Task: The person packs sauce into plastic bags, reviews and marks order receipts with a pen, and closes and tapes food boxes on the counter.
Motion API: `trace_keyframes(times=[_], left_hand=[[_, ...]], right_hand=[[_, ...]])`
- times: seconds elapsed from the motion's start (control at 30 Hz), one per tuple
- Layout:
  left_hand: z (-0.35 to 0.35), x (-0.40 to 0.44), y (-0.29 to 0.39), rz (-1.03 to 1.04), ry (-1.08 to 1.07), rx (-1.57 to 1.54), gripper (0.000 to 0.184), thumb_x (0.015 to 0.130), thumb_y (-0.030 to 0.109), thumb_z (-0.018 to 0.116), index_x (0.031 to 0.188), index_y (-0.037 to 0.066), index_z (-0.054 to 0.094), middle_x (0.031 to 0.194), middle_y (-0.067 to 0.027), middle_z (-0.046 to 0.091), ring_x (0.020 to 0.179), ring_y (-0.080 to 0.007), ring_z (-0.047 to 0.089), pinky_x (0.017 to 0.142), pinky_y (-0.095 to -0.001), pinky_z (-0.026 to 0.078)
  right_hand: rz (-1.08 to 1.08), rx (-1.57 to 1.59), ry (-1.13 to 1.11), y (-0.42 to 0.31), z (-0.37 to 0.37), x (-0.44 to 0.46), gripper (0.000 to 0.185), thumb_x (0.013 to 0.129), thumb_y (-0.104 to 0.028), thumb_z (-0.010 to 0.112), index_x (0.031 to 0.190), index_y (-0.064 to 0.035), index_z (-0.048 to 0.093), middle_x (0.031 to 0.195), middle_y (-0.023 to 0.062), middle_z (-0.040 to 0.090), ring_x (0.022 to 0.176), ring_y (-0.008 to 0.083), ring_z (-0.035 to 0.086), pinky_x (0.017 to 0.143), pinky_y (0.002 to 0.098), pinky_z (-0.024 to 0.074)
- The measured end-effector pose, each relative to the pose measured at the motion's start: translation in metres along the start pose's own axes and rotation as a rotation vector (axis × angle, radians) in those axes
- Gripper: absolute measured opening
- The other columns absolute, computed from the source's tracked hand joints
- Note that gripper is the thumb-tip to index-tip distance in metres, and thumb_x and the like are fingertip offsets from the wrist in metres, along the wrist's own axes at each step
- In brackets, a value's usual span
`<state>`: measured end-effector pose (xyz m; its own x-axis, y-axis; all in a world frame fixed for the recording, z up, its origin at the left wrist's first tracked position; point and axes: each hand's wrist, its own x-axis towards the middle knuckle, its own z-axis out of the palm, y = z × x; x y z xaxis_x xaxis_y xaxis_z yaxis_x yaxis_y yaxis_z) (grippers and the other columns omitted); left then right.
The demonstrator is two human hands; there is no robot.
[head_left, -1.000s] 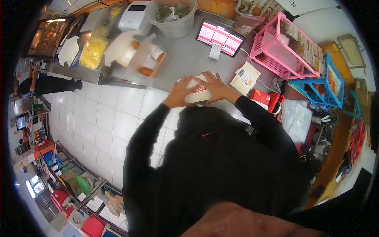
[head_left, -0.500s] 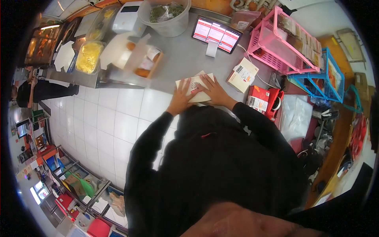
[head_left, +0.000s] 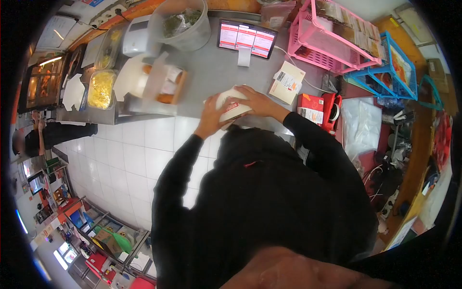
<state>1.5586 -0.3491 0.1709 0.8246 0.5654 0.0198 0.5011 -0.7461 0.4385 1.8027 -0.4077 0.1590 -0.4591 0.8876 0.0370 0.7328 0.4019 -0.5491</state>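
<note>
A small cream cardboard food box with red print is tilted up at the front edge of the metal counter, its printed side turned toward me. Along its left side, the fingers of my left hand are wrapped round it. My right hand grips the box from the right, fingers bent over its upper edge. The box's underside is hidden. Left of it stands an open box of food with brown pieces and a pale wrapper. A labelled carton lies to the right.
Behind are a tablet and a clear tub of greens. A tray of yellow food stands left. At right are pink baskets, a blue basket, and a red tape dispenser. Another person stands at far left.
The box was lying flat under both spread hands; now it is raised and tilted, with my fingers curled round its sides. The camera view has shifted slightly.
</note>
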Motion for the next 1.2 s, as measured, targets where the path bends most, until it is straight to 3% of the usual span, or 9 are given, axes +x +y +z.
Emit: trace_keyframes(times=[0.13, 0.33, 0.6, 0.93, 1.03, 1.2], left_hand=[[0.005, -0.008, -0.008, 0.031, -0.001, -0.003, 0.083, 0.071, 0.040, 0.076, 0.143, 0.023, 0.038, 0.148, -0.0237, 0.021, 0.133, -0.0482, 0.022, 0.107, -0.0525, 0.029], [0.004, -0.012, 0.002, 0.031, 0.048, -0.004, 0.083, 0.070, 0.045, 0.075, 0.142, 0.024, 0.040, 0.148, -0.0228, 0.023, 0.133, -0.0470, 0.023, 0.107, -0.0524, 0.030], [-0.003, -0.002, -0.006, 0.038, -0.089, -0.009, 0.083, 0.071, 0.037, 0.075, 0.144, 0.028, 0.036, 0.150, -0.0224, 0.019, 0.133, -0.0505, 0.022, 0.107, -0.0530, 0.031], [-0.001, -0.009, 0.009, 0.040, -0.017, 0.080, 0.075, 0.074, 0.043, 0.072, 0.141, 0.026, 0.042, 0.149, -0.0227, 0.021, 0.132, -0.0508, 0.023, 0.106, -0.0537, 0.031], [0.003, -0.006, 0.008, 0.030, 0.000, 0.102, 0.074, 0.076, 0.042, 0.071, 0.141, 0.026, 0.042, 0.148, -0.0237, 0.023, 0.131, -0.0514, 0.025, 0.105, -0.0542, 0.031], [0.010, -0.003, 0.001, 0.017, 0.012, 0.092, 0.070, 0.078, 0.036, 0.070, 0.141, 0.024, 0.042, 0.146, -0.0248, 0.027, 0.130, -0.0523, 0.027, 0.105, -0.0544, 0.032]], right_hand=[[-0.042, -0.034, 0.003, -0.002, 0.003, -0.003, 0.080, 0.075, -0.045, 0.068, 0.145, -0.0262, 0.034, 0.153, 0.0187, 0.017, 0.140, 0.0375, 0.019, 0.113, 0.0449, 0.0238], [0.028, 0.005, 0.193, -0.025, 0.022, -0.019, 0.073, 0.079, -0.036, 0.068, 0.144, -0.0256, 0.037, 0.154, 0.0152, 0.017, 0.141, 0.0369, 0.017, 0.113, 0.0426, 0.0256], [-0.052, -0.008, 0.100, -0.001, 0.022, -0.015, 0.066, 0.081, -0.038, 0.064, 0.141, -0.0264, 0.040, 0.153, 0.0145, 0.020, 0.140, 0.0388, 0.019, 0.113, 0.0471, 0.0249], [-0.058, -0.020, 0.225, -0.012, 0.027, -0.023, 0.066, 0.076, -0.024, 0.071, 0.138, -0.0240, 0.046, 0.152, 0.0138, 0.024, 0.139, 0.0384, 0.021, 0.113, 0.0470, 0.0258], [-0.079, -0.017, 0.236, -0.006, 0.032, -0.023, 0.064, 0.082, -0.033, 0.066, 0.140, -0.0260, 0.042, 0.153, 0.0130, 0.022, 0.141, 0.0370, 0.019, 0.114, 0.0498, 0.0216], [-0.054, -0.016, 0.214, -0.008, 0.027, -0.022, 0.062, 0.083, -0.022, 0.064, 0.141, -0.0245, 0.042, 0.152, 0.0127, 0.024, 0.140, 0.0373, 0.020, 0.113, 0.0497, 0.0226]])
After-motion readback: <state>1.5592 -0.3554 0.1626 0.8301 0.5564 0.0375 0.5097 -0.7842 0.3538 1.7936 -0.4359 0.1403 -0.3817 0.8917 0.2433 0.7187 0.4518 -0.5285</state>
